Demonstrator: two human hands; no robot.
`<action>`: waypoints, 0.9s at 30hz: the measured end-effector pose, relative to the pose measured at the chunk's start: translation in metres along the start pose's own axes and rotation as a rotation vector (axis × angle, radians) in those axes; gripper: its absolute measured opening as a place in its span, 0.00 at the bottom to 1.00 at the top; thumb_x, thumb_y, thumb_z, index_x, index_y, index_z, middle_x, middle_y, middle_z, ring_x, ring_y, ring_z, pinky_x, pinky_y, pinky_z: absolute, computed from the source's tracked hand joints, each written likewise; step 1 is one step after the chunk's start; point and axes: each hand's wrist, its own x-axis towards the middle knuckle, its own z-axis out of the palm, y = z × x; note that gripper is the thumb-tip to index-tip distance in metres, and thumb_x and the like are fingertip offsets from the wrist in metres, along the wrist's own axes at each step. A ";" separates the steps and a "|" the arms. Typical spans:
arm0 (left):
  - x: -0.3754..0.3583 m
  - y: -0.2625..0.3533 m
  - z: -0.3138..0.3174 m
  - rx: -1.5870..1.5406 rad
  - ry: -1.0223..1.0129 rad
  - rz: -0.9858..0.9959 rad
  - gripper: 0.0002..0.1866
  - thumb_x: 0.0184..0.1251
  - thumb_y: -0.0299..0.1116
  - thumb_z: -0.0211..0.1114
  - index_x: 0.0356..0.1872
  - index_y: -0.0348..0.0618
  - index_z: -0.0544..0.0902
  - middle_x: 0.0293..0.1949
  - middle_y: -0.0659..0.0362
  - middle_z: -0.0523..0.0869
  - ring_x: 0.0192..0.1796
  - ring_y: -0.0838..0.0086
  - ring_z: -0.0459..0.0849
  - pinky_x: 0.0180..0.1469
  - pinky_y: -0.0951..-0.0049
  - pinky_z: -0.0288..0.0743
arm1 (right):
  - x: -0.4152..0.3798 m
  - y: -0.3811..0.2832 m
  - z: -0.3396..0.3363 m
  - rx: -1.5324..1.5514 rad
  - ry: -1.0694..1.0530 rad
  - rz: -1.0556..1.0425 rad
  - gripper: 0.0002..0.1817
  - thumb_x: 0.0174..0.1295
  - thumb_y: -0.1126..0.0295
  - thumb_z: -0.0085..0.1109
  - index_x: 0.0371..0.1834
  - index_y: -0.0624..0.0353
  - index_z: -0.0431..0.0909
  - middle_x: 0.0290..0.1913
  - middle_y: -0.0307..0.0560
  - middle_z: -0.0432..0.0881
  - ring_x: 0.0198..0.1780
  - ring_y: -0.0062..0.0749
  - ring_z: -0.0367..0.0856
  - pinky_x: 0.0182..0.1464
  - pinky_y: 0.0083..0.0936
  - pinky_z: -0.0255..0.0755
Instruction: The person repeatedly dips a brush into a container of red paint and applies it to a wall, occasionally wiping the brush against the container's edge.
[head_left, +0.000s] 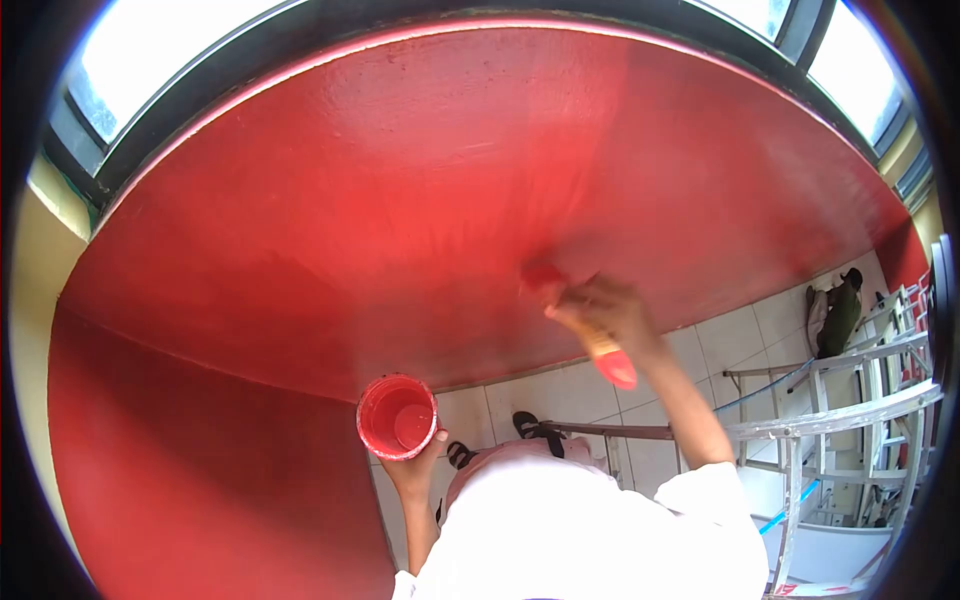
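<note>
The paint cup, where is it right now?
In the head view, the paint cup sits low and left of the middle, held up by the left hand in front of the red wall, above the tiled floor.

Paintbrush [590, 325]: wooden handle, end coated in red paint and pointing down and to the right; bristle end blurred, pressed against the red wall [400, 200]. Held in the right hand [605, 310], fingers wrapped around the handle near the bristles.

Paint cup [397, 416]: small round container, red inside and out, a pool of red paint in the bottom. Upright, mouth toward the camera. Held from below by the left hand [415, 462], thumb on the rim.
</note>
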 end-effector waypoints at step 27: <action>-0.006 -0.023 -0.004 -0.027 -0.088 -0.095 0.47 0.39 0.33 0.86 0.65 0.43 0.69 0.58 0.57 0.80 0.60 0.65 0.79 0.62 0.63 0.75 | -0.061 0.030 0.073 -0.363 -0.065 -0.168 0.21 0.53 0.64 0.65 0.52 0.33 0.83 0.52 0.31 0.82 0.39 0.30 0.79 0.40 0.28 0.80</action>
